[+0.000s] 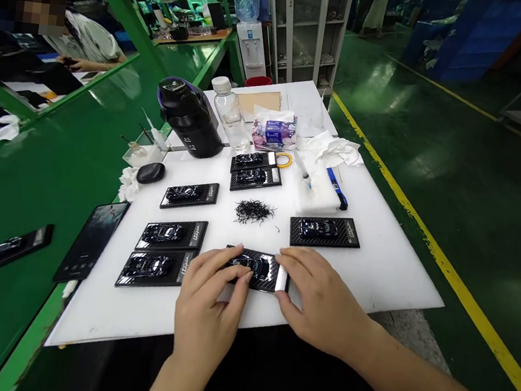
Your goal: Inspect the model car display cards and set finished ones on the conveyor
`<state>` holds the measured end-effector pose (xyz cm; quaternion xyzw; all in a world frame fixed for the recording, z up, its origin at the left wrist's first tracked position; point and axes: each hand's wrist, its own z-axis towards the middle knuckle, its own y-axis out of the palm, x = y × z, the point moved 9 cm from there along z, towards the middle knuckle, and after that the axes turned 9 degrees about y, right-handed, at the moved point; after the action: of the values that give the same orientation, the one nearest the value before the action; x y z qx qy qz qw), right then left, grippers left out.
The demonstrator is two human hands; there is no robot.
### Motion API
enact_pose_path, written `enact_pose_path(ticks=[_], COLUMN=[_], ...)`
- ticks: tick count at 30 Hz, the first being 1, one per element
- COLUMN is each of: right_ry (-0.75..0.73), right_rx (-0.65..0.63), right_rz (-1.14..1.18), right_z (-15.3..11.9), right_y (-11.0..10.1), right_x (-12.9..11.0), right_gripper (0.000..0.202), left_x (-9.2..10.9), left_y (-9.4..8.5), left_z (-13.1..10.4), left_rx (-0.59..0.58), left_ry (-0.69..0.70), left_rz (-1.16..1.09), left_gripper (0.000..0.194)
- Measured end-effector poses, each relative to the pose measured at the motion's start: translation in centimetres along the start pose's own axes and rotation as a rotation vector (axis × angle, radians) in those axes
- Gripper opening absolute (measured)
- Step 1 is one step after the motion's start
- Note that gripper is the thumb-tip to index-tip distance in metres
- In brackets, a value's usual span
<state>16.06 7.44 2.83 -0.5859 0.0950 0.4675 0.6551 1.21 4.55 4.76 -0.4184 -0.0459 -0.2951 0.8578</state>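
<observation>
Close to the board's front edge lies a black patterned base with a glossy dark model car (pixel 259 266) on it. My left hand (pixel 211 296) is closed at the left end of this model car, thumb and fingertips on the car and base. My right hand (pixel 315 293) pinches the base's right end, where a pale plate shows. The car's left part is hidden behind my left fingers. Just beyond my hands is a heap of small black strips (pixel 253 212). Another model car on its base (pixel 320 228) lies past my right hand, and two more, including one nearer car (pixel 149 265), sit left of my left hand.
Farther up the white board (pixel 375 265) are more model cars, a syringe (pixel 302 169), a blue cutter (pixel 336 188), a tissue pack (pixel 275 129), a clear bottle (pixel 232 117) and a black flask (pixel 191 118). A phone (pixel 90 239) lies at left. Another person sits behind the green frame.
</observation>
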Motion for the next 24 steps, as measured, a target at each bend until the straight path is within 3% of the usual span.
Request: enact_pose_path(ticks=[4,12,19,24], right_ry=[-0.01,-0.059,-0.133,-0.228], right_rx=[-0.056,-0.139,-0.189,-0.284], right_rz=[-0.075,-0.169,-0.292,-0.418], right_z=[-0.2,-0.3,0.0,0.5], right_y=[1.1,1.5,2.0,2.1], right_x=[0.4,-0.3,-0.7,-0.9], right_gripper=[0.042,0.041,0.042,0.041], left_x=[-0.5,-0.7,-2.7,-4.0], left_y=[1.6,1.9,2.5,2.8], left_z=[0.1,-0.3,-0.2,-0.5], left_rx=[-0.105,-0.1,-0.156,-0.154], left_ry=[0.014,-0.064,-0.318,-0.477], left_rz=[-0.017,-0.018,-0.121,-0.216], left_gripper=[0.013,0.011,0.006,0.019])
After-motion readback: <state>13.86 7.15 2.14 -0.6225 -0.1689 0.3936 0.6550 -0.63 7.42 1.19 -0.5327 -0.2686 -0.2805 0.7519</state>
